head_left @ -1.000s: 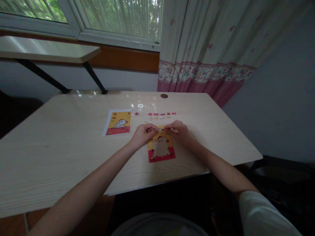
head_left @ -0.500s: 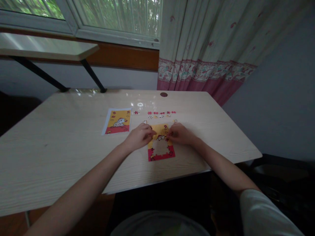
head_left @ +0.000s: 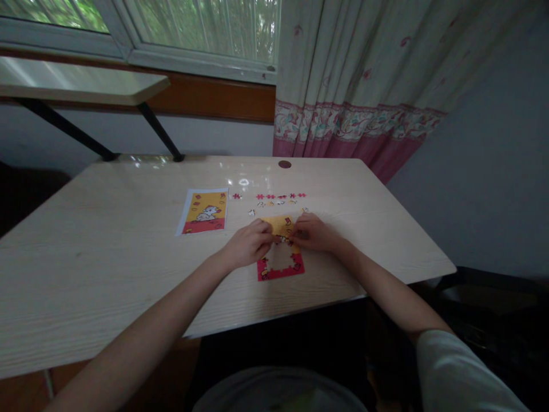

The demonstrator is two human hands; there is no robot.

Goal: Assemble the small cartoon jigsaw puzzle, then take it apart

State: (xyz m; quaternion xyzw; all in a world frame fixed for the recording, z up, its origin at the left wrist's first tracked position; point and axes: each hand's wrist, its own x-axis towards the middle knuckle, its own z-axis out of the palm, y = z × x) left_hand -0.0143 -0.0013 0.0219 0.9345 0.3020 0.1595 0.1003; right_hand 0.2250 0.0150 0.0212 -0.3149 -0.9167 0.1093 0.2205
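Note:
A partly assembled jigsaw puzzle [head_left: 281, 274], yellow above and red below, lies flat on the table with a bare gap in its middle. My left hand [head_left: 254, 243] reaches over its left side, fingers bent and closed at a small white jigsaw piece [head_left: 283, 240] along the top of the gap. From the right, my right hand [head_left: 312, 233] pinches at the same piece's other side. The fingertips partly cover the piece, so its fit cannot be made out. Beyond the hands lie a row of red jigsaw pieces [head_left: 270, 197] and a row of pale pieces [head_left: 281, 202].
A printed reference picture [head_left: 206, 214] of a white animal on yellow and red lies left of the puzzle. One loose piece [head_left: 237, 196] is beside it, another [head_left: 251, 212] just past my left hand. A raised shelf [head_left: 86, 83] stands at the back left of the table [head_left: 128, 274].
My left hand has shifted slightly right, its fingertips now at the white piece's left side. My right hand has stayed nearly in place.

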